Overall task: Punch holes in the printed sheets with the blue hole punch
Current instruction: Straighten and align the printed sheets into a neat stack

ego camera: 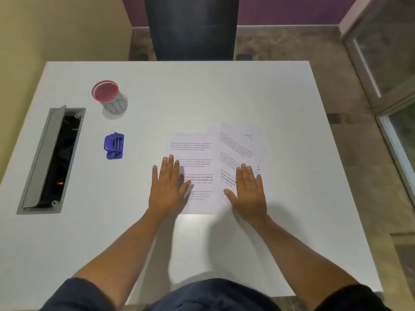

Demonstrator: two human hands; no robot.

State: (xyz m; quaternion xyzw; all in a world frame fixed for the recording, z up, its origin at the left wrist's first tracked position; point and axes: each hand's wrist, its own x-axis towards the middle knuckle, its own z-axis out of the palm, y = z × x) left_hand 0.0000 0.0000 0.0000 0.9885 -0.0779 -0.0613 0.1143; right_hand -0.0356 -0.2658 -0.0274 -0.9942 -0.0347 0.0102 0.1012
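Note:
Two printed sheets lie side by side near the middle of the white table (202, 97). The left sheet (197, 149) lies straight; the right sheet (242, 144) is turned slightly and overlaps its right edge. My left hand (167, 187) rests flat, fingers straight, on the left sheet's left edge. My right hand (249, 191) lies flat on the lower part of the right sheet. The blue hole punch (114, 145) stands alone to the left, well apart from both hands.
A grey cup with a red rim (110, 97) stands behind the punch. An open cable tray (52, 160) is sunk into the table's left side. A dark chair (190, 28) stands beyond the far edge.

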